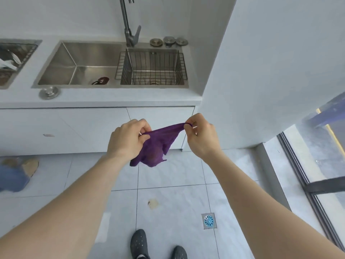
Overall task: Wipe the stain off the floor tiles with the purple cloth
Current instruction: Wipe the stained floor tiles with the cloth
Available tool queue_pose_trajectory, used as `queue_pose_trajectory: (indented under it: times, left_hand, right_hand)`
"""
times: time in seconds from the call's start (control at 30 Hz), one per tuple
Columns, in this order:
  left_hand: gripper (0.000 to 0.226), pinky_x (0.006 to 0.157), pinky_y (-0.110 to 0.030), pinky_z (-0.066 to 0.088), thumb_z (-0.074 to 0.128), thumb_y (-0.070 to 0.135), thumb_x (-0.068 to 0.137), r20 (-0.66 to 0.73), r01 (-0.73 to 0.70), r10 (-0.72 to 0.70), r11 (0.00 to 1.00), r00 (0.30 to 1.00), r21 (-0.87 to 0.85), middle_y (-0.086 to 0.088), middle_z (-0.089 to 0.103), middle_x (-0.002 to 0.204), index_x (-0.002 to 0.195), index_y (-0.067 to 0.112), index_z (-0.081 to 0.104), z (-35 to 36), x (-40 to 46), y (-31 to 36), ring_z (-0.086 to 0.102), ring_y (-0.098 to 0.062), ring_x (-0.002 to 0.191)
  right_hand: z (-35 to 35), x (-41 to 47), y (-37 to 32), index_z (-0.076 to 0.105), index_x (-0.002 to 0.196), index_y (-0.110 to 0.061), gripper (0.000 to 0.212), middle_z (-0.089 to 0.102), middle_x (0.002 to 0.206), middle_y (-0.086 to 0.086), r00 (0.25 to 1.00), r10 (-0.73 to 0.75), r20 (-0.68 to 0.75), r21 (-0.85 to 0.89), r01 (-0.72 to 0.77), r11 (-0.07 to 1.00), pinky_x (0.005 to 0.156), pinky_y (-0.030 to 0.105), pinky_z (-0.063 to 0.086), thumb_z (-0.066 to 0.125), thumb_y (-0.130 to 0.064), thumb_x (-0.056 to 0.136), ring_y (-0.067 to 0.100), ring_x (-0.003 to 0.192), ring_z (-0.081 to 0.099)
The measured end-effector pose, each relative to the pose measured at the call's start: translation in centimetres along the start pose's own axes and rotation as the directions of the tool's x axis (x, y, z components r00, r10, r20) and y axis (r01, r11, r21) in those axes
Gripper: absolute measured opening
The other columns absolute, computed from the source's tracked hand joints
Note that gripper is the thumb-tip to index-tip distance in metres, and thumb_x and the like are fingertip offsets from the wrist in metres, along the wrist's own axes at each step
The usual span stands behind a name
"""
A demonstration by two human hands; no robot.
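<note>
Purple cloth point(157, 144) hangs in mid-air above the floor tiles point(177, 176), left hand point(128, 141) and right hand point(198, 136) each pinching a top corner. Stain point(153, 203) lies on a tile below. Sink point(80, 66) holds one dark item; wire basket point(151, 67) appears empty. No legible writing.

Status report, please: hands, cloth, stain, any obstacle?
Left hand and right hand both pinch the purple cloth, held up in the air. Stain on floor tile, not yet wiped. Nothing lies over it; floor drain beside.
</note>
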State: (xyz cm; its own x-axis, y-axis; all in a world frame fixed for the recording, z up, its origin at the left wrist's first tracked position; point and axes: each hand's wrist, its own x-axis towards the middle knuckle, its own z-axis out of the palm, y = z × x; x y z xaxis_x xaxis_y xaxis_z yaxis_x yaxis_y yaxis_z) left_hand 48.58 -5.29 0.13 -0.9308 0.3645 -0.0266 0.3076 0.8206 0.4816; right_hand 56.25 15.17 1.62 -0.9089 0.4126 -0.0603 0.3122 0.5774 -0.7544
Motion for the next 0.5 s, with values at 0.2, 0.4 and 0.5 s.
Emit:
queue_pose_trajectory:
  times: [0.2,0.4,0.5]
  left_hand:
    - [0.014,0.076,-0.036,0.049,0.071,0.021,0.087,0.162,0.081,-0.064,0.992,0.985,-0.098,0.013,0.069,0.092,0.09,0.032,0.064,6.7,-0.1,-8.5,0.068,-0.018,0.078]
    - [0.013,0.077,-0.037,0.052,0.07,0.02,0.087,0.309,0.17,-0.118,0.975,0.944,-0.145,0.013,0.072,0.088,0.087,0.031,0.063,15.3,-0.8,-17.0,0.07,-0.014,0.076]
    - [0.013,0.075,-0.039,0.054,0.07,0.02,0.087,0.361,0.222,-0.151,0.961,0.92,-0.164,0.011,0.072,0.088,0.086,0.031,0.063,20.0,-2.3,-20.2,0.07,-0.013,0.074]
  right_hand:
    - [9.6,-1.1,4.4,0.053,0.099,-0.018,0.004,0.07,0.088,-0.001,0.99,0.127,0.062,-0.041,-0.125,0.991,0.076,0.052,0.056,0.051,-0.021,0.101,0.031,0.084,0.066]
    - [19.6,-3.1,11.5,0.052,0.096,-0.024,0.006,0.069,0.097,-0.006,0.965,0.237,0.116,-0.096,-0.226,0.969,0.077,0.049,0.057,0.053,-0.021,0.101,0.021,0.086,0.066]
    - [23.7,-4.6,15.1,0.053,0.097,-0.022,0.006,0.068,0.094,-0.006,0.949,0.285,0.132,-0.1,-0.273,0.957,0.078,0.048,0.056,0.053,-0.018,0.101,0.02,0.089,0.066]
